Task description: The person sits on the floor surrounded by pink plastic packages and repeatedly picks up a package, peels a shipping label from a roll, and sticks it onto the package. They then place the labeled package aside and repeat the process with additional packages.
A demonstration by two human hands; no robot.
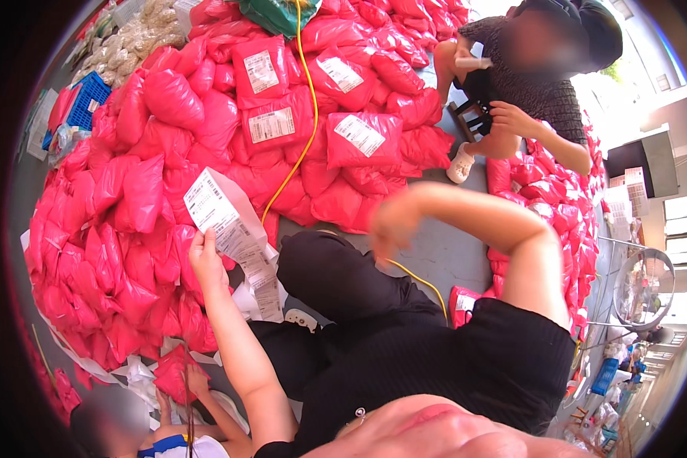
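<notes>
1. One label strip (pixel 220 204), head view: held at its edge by the left hand (pixel 208 258), before the pink bags (pixel 154 195); grip pinched on it.
2. Right hand (pixel 393 229): blurred, near the knee (pixel 320 269); grip state cannot be told.
3. Tear risk: the strip's lower length hangs beside the knee; a snag or sharp pull could rip it.
4. Drop risk: a slackened pinch could release the strip.
</notes>
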